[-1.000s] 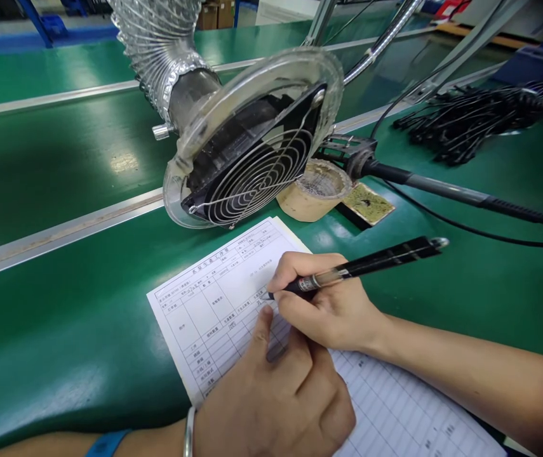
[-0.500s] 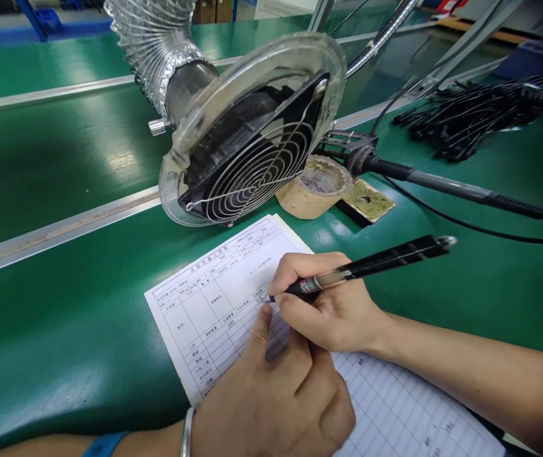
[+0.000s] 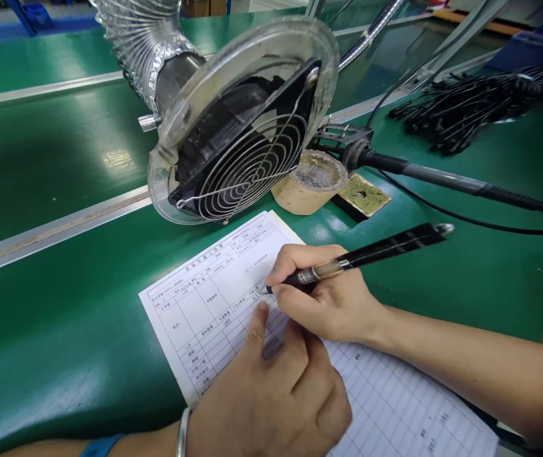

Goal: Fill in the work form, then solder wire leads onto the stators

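In the near middle, the right hand (image 3: 333,304) pinches a pen (image 3: 359,256) at a printed form (image 3: 233,279). The left hand (image 3: 271,393) – fingers partly spread, holding nothing – rests on the form.

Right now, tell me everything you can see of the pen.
The pen is slim and mostly black, apparently plastic, with a brownish see-through stretch mid-barrel, a small printed label near the grip, and a shiny silvery rear end. The right hand grips it near the front. It slants, rear end up and to the picture's right, its point over the printed form; whether the point touches the paper is too fine to tell.
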